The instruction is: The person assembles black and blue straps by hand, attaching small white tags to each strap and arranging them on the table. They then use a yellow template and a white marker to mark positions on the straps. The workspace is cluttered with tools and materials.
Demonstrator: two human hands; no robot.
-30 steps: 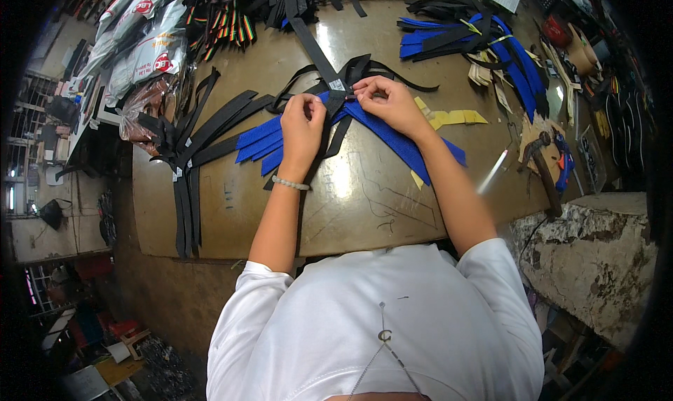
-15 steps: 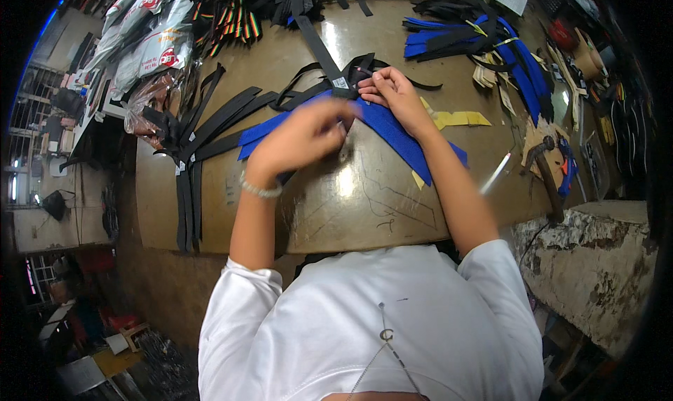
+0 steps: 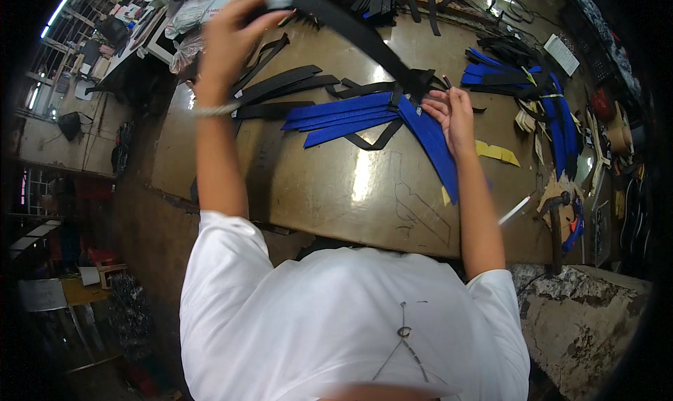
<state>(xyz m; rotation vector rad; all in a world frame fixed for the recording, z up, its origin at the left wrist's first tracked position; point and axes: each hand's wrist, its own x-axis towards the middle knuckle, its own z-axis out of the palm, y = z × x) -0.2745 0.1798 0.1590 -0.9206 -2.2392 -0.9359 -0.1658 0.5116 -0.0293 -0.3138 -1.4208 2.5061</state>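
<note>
Raised at the upper left, my left hand (image 3: 235, 40) is closed on one end of a black webbing strap (image 3: 350, 36). The strap slants down to the right, to where several straps meet by my right hand. My right hand (image 3: 454, 117) is closed around a thin dark pencil-like stick (image 3: 446, 81), its fingertips at the strap junction. Blue strips (image 3: 343, 117) fan out leftward from there, and another blue strip (image 3: 431, 145) lies beside my right hand. Black straps (image 3: 280, 85) lie on the table to the left.
The brown table (image 3: 315, 184) has pencil lines drawn on it. Toward the right lie a blue and black strap bundle (image 3: 557, 120), yellow pieces (image 3: 498, 153), a white pen-like stick (image 3: 515, 210) and a hammer (image 3: 556, 226). White plastic bags (image 3: 217, 5) sit at the far left.
My left hand has moved up and to the left, lifting the black strap's end away from the blue strips. My right hand stays at the junction. The whole view has shifted.
</note>
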